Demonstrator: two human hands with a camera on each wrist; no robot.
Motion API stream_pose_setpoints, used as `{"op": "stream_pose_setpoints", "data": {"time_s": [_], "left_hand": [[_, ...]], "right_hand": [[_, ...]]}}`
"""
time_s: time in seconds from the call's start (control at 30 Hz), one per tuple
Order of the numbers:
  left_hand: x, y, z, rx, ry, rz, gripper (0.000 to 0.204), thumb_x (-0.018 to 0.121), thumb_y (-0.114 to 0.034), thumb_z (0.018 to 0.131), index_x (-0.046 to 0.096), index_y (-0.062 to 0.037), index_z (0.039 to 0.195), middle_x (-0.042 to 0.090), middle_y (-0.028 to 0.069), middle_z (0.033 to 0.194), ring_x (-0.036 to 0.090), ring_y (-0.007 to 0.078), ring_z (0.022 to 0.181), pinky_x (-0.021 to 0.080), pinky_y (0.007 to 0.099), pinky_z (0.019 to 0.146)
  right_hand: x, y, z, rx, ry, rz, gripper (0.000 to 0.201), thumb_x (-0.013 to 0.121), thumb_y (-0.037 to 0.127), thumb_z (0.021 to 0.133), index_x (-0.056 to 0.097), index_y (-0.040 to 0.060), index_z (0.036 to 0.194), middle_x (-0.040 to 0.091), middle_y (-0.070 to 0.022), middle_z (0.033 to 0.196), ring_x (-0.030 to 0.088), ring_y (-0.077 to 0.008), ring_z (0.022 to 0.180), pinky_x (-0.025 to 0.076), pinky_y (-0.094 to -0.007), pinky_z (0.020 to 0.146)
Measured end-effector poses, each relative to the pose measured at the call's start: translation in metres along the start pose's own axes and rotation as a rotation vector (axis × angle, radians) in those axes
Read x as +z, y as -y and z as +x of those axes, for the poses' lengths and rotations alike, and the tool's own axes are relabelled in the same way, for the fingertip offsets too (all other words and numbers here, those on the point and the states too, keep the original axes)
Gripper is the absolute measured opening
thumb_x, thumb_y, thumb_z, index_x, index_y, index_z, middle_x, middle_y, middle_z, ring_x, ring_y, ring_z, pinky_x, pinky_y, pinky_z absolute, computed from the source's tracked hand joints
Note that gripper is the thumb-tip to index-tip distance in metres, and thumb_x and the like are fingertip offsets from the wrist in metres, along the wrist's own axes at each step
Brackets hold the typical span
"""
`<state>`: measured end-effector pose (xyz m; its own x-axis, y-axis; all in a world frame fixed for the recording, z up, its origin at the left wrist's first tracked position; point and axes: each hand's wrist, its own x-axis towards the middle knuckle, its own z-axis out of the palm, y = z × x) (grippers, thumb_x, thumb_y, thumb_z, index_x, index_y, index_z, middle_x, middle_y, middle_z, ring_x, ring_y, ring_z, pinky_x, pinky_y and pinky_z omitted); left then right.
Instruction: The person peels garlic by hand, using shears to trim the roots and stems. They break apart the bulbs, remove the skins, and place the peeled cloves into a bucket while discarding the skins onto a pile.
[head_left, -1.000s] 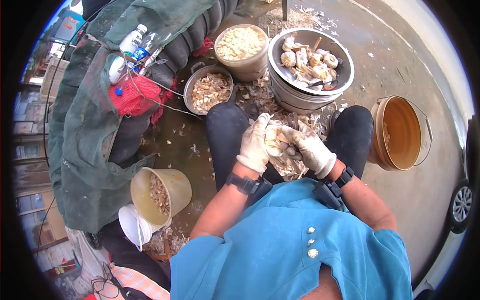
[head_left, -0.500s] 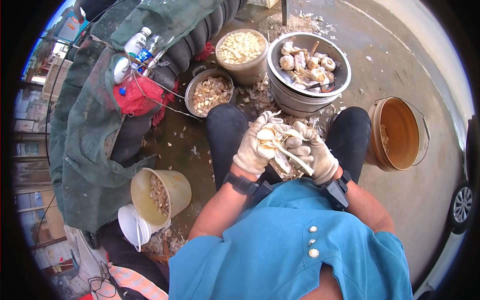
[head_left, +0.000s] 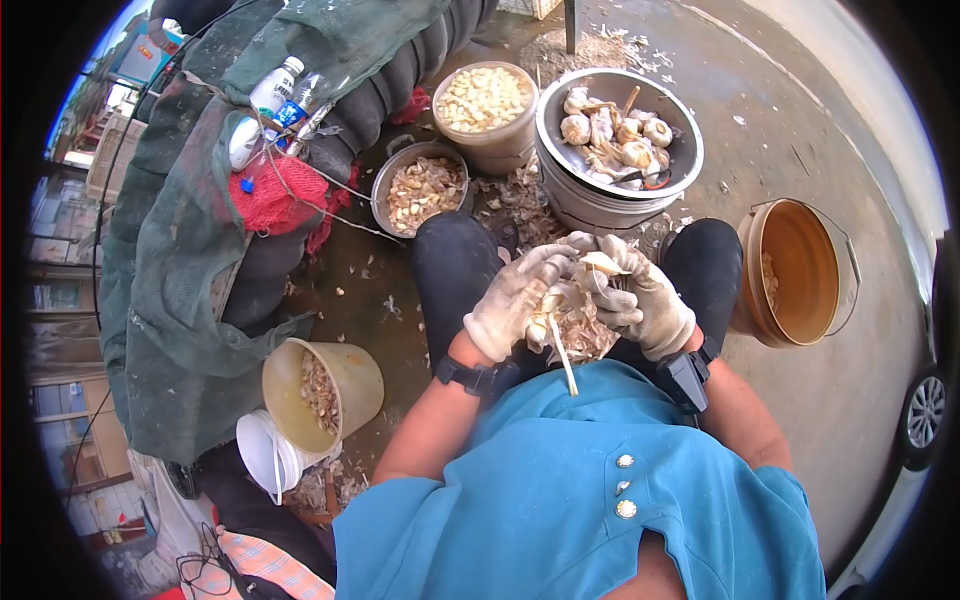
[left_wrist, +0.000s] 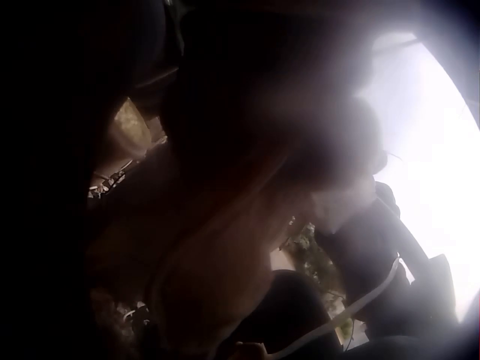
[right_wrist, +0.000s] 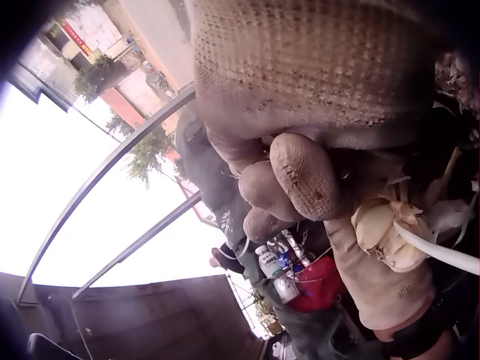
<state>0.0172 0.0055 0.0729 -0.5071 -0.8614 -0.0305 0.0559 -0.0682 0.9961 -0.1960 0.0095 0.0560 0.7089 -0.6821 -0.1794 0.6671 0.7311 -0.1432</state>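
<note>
Head cam: L fingers (head_left: 543,266) clamped on garlic (head_left: 540,328) below them, R fingers (head_left: 618,300) on pale pc (head_left: 604,263).

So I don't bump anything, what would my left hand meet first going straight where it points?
Probably your gloved right hand, just ahead of your left hand; the depth between them is unclear.

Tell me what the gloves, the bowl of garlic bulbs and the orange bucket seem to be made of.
Gloves: probably knitted yarn, perhaps cotton, matt; the looped texture shows close up.
Bowl: likely metal, smooth, shiny; its grey inside reflects light.
Bucket: perhaps plastic, smooth, semi-glossy; evenly coloured walls, but painted metal possible.
</note>
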Motion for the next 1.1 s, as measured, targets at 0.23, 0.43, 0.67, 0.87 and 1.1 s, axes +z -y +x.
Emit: {"op": "stream_pose_setpoints", "data": {"time_s": [0.23, 0.43, 0.67, 0.87, 1.1], "left_hand": [[0.004, 0.019, 0.007, 0.044, 0.054, -0.143, 0.059, 0.046, -0.045, 0.101, 0.046, 0.0021, 0.136, 0.059, 0.0066, 0.121, 0.056, 0.0145, 0.107, 0.045, 0.0261, 0.090], [0.001, 0.020, 0.008, -0.020, 0.141, -0.400, 0.071, 0.051, -0.051, 0.096, 0.040, 0.0014, 0.142, 0.062, 0.0043, 0.111, 0.059, 0.0123, 0.095, 0.048, 0.0243, 0.078], [0.004, 0.014, 0.015, -0.163, 0.060, -0.471, 0.065, 0.061, -0.028, 0.092, 0.036, 0.0008, 0.144, 0.058, 0.0072, 0.120, 0.058, 0.0145, 0.106, 0.048, 0.0289, 0.089], [0.001, 0.022, 0.017, -0.153, 0.038, -0.442, 0.067, 0.065, -0.017, 0.089, 0.033, 0.0014, 0.146, 0.056, 0.0094, 0.123, 0.058, 0.0169, 0.109, 0.046, 0.0311, 0.096], [0.008, 0.025, 0.018, -0.102, -0.138, -0.327, 0.046, 0.063, -0.008, 0.088, 0.050, -0.0012, 0.132, 0.059, 0.0058, 0.114, 0.060, 0.0119, 0.092, 0.048, 0.0263, 0.084]], "right_hand": [[-0.001, -0.003, 0.000, 0.019, -0.039, -0.193, 0.040, 0.053, 0.032, 0.100, 0.046, 0.0118, 0.134, 0.056, -0.0001, 0.087, 0.038, -0.0025, 0.050, 0.028, -0.0151, 0.039], [0.019, -0.002, 0.004, -0.084, -0.316, -0.412, 0.030, 0.055, 0.029, 0.099, 0.055, 0.0095, 0.122, 0.054, 0.0027, 0.080, 0.036, -0.0016, 0.049, 0.025, -0.0156, 0.040], [0.017, 0.005, 0.009, -0.102, -0.437, -0.579, 0.015, 0.059, 0.023, 0.097, 0.055, 0.0109, 0.105, 0.051, 0.0060, 0.077, 0.034, 0.0003, 0.051, 0.024, -0.0154, 0.041], [0.019, 0.006, 0.011, -0.066, -0.400, -0.391, 0.017, 0.063, 0.027, 0.095, 0.060, 0.0107, 0.097, 0.052, 0.0056, 0.073, 0.041, -0.0001, 0.054, 0.026, -0.0153, 0.041], [0.020, 0.006, 0.008, -0.119, -0.341, -0.486, 0.021, 0.063, 0.030, 0.095, 0.060, 0.0123, 0.105, 0.052, 0.0080, 0.074, 0.043, -0.0003, 0.060, 0.027, -0.0149, 0.046]]}}
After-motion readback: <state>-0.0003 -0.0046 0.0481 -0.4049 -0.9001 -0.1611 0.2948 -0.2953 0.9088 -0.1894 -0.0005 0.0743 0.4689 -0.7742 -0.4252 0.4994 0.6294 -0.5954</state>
